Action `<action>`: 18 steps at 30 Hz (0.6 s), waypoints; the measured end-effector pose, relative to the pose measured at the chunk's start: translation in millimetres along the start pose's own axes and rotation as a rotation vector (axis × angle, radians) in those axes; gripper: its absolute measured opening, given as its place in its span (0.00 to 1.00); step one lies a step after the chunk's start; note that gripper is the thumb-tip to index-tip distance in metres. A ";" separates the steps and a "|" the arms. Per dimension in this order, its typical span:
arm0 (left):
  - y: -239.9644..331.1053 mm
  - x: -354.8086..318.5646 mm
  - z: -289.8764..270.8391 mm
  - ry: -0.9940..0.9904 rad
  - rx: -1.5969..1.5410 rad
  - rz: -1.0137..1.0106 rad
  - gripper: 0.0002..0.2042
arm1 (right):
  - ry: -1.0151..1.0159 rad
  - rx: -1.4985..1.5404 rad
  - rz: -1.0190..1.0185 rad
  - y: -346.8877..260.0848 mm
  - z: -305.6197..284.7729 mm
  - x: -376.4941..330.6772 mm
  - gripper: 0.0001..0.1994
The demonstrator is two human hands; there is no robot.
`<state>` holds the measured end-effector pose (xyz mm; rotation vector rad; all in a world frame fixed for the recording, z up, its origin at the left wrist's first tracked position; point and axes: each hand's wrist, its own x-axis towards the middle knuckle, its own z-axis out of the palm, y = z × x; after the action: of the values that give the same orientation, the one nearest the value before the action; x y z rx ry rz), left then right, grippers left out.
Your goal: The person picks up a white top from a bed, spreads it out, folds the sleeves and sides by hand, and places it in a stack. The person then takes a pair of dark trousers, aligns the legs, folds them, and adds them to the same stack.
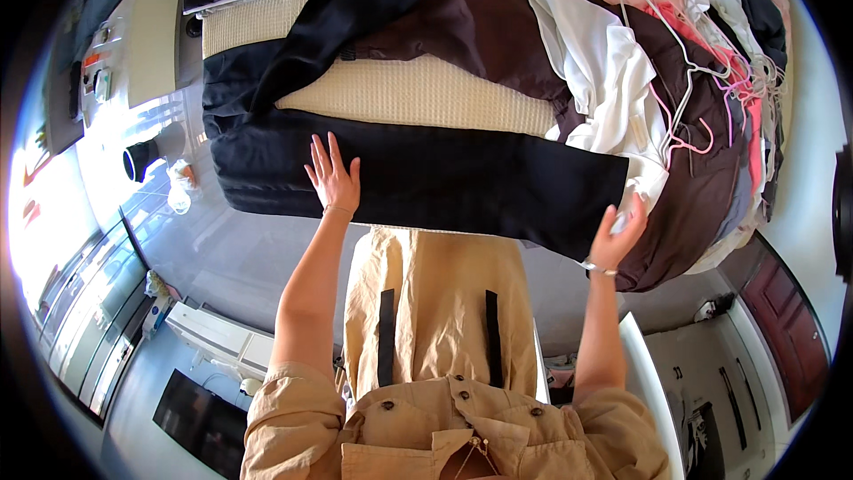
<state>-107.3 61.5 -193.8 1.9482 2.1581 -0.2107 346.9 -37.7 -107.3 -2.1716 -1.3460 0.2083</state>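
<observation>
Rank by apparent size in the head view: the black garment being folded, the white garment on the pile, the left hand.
1. Black garment, largest.
2. White garment, partly hidden in the pile.
3. Left hand, smallest, though nearer the camera.

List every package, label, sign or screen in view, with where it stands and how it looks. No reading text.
Dark screen: lower left, flat black rectangle, switched off.
Small packages: upper left, on a white surface, little items in red, green and white; too small to tell more.
Clear bag: left of the left hand, crumpled.
No signs or labels show on the clothes.
</observation>
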 end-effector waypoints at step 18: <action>67.8 -79.7 -1.6 -0.140 -0.206 0.216 0.31 | 0.067 0.023 0.450 0.4 -8.5 -112.3 0.22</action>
<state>-32.7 -7.3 -168.4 1.9659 1.7904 -0.0809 296.7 -137.9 -118.4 -2.4125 -0.7990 0.3151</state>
